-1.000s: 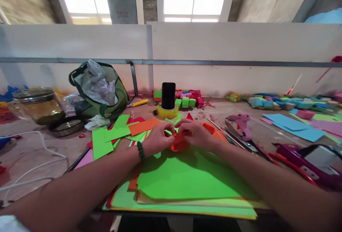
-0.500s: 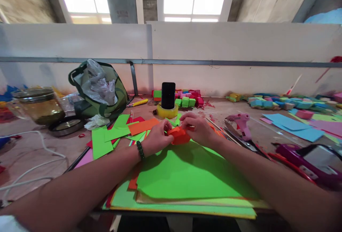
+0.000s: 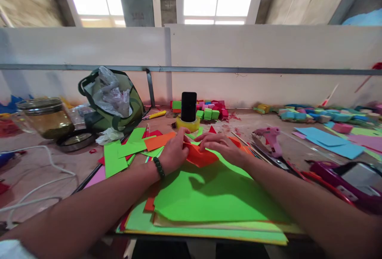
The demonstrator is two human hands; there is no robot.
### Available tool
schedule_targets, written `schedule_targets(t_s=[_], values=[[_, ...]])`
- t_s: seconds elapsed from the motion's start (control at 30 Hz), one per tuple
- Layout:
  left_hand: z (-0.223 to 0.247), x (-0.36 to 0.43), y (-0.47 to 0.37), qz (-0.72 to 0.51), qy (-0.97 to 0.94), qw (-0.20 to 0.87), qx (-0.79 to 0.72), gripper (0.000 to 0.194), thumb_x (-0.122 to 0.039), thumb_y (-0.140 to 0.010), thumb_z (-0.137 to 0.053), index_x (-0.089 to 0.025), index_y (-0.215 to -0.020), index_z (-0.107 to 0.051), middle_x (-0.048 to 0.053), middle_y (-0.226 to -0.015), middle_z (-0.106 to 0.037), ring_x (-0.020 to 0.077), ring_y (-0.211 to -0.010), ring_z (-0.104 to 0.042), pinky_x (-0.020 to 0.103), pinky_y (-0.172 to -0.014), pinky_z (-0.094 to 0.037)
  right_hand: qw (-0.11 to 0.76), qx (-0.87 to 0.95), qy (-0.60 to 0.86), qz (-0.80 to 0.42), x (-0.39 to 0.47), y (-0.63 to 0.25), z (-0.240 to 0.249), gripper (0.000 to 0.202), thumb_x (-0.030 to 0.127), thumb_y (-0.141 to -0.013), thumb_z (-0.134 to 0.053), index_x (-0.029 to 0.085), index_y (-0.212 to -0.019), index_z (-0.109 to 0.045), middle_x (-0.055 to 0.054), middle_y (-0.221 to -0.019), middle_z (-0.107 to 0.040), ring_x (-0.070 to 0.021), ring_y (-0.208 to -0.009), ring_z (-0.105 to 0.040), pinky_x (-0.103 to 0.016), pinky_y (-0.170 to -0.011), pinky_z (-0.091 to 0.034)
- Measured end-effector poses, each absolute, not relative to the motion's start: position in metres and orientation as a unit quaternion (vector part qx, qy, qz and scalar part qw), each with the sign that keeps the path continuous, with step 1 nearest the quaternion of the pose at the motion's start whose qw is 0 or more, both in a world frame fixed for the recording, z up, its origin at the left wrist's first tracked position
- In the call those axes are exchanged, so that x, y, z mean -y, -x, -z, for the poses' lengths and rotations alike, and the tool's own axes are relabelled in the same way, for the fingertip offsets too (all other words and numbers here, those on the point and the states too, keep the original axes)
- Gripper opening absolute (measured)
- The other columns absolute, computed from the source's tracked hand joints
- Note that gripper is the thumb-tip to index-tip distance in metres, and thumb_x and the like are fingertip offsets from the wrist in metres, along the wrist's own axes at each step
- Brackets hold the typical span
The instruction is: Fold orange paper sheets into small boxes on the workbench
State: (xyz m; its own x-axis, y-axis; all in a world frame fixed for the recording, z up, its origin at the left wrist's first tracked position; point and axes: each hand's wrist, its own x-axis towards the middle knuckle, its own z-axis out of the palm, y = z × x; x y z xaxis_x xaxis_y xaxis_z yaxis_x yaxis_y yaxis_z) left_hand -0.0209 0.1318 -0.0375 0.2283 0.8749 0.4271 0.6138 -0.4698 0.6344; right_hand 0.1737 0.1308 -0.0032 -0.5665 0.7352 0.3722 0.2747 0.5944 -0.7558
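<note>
An orange folded paper piece (image 3: pixel 200 157) hangs over a stack of coloured sheets, the topmost one green (image 3: pixel 221 195). My left hand (image 3: pixel 176 150), with a dark beaded bracelet at the wrist, pinches the paper's left edge. From the right, my right hand (image 3: pixel 219 146) has its fingers curled over the paper's upper side, touching it. Its fingertips are partly hidden behind the fold. To the left of my left hand lie a flat orange strip (image 3: pixel 159 141) and several green paper pieces (image 3: pixel 115 158).
Behind my hands a phone (image 3: pixel 189 106) stands in a yellow tape roll (image 3: pixel 187 123), with small coloured blocks (image 3: pixel 208 113) behind. A pink glue gun (image 3: pixel 272 139) and purple case (image 3: pixel 343 183) lie right. A bag (image 3: pixel 131 108) and glass jug (image 3: pixel 44 119) stand left.
The orange piece has opened out from a compact box-like shape into a wider, angled form. My right hand's fingers have shifted and stretched over it, and my left hand has turned more upright.
</note>
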Motion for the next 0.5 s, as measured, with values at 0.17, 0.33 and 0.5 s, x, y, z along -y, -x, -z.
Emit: schedule_targets(t_s=[0.17,0.33,0.5], values=[[0.033,-0.125,0.017,-0.369,-0.778,0.119,-0.494,0.034,-0.008,-0.070,-0.049,-0.021,-0.101,-0.043,0.001,-0.084,-0.058,0.0183,-0.075,-0.057,0.029,-0.067,-0.043,0.348,0.740,0.415,-0.398,-0.141,-0.168,0.014,0.030,0.041,-0.066,-0.070,0.017,-0.067,-0.053,0.003,-0.060,-0.054,-0.0098,-0.054,-0.047,-0.022,-0.050,-0.035],[0.031,-0.121,0.015,-0.354,-0.786,0.090,-0.498,0.021,-0.012,-0.071,-0.049,-0.022,-0.088,-0.040,-0.001,-0.078,-0.052,0.0169,-0.070,-0.051,0.028,-0.062,-0.038,0.346,0.728,0.427,-0.410,-0.145,-0.167,0.020,0.031,0.044,-0.066,-0.069,0.015,-0.068,-0.057,0.002,-0.060,-0.054,-0.0094,-0.054,-0.046,-0.021,-0.049,-0.033],[0.031,-0.120,0.014,-0.322,-0.803,0.084,-0.495,0.016,-0.011,-0.072,-0.049,-0.022,-0.077,-0.039,-0.002,-0.071,-0.049,0.0155,-0.065,-0.046,0.027,-0.058,-0.032,0.368,0.764,0.415,-0.331,-0.138,-0.166,0.019,0.017,0.031,-0.070,-0.062,0.015,-0.066,-0.064,0.002,-0.059,-0.056,-0.0104,-0.056,-0.047,-0.022,-0.051,-0.034]])
